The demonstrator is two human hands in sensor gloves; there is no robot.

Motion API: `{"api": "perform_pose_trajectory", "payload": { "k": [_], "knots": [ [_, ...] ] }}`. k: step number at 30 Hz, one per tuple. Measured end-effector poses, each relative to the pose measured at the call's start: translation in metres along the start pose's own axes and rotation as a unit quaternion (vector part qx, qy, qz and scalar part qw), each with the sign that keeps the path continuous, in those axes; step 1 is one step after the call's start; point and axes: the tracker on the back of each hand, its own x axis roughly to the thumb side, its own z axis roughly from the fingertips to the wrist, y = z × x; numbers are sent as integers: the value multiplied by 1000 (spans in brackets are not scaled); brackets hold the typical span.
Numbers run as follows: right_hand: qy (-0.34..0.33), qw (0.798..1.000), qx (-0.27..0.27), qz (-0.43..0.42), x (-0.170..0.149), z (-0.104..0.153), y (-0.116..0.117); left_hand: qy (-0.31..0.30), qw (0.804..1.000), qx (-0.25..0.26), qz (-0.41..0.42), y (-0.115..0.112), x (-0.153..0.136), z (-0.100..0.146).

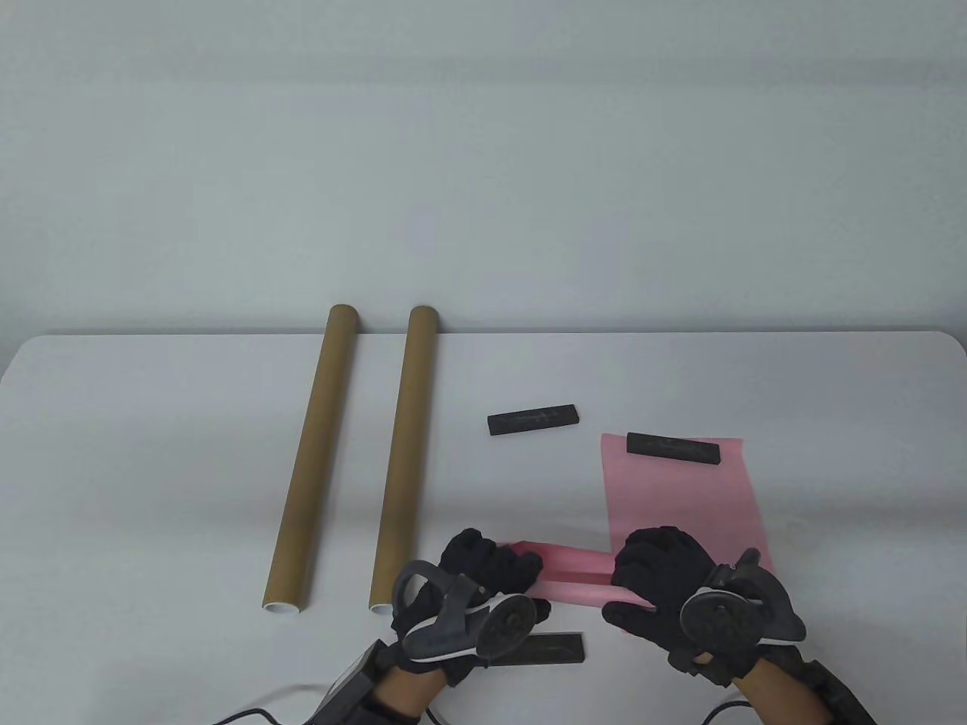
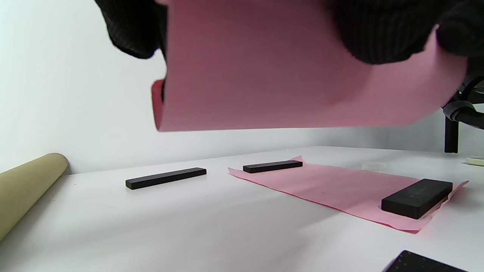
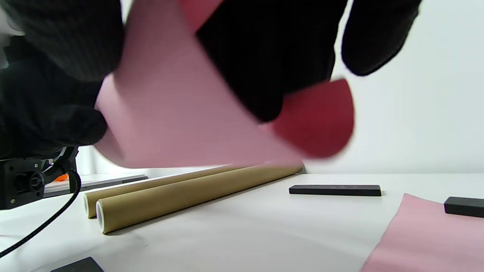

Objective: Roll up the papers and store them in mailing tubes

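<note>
Plain pale wall behind, white table [image 1: 151,453] below. Above its near edge, lifted clear of the surface, a pink paper roll [image 1: 574,578], loosely curled; left hand [image 1: 483,578] wrapped round one end, right hand [image 1: 665,585] round the other, both gripping. Just behind on the right, a flat pink sheet [image 1: 680,498] pinned by a black weight bar [image 1: 674,447]; another bar [image 1: 533,420] bare on the table. Further left, two mailing tubes [image 1: 310,461] side by side, well apart from the roll. Likely to spring open (loose curl, slack grip) or jam at a tube mouth if too wide.
</note>
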Motion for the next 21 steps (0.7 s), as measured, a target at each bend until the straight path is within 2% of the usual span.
{"api": "perform_pose_trajectory", "payload": {
  "k": [4,9,13,17,21],
  "knots": [
    [-11,999,1,43,4,0,1,4,1000,-12,15,-2,-2,0],
    [-5,1000,13,-3,1,-1,1,0,1000,6,-10,1,1,1],
    [-4,1000,0,-1,0,0,0,-6,1000,1,-1,0,1,0],
    [-13,999,-5,38,4,1,-1,1,1000,-12,14,-2,-2,0],
    [-5,1000,6,4,1,-1,1,-2,1000,4,-9,0,0,1]
  ]
}}
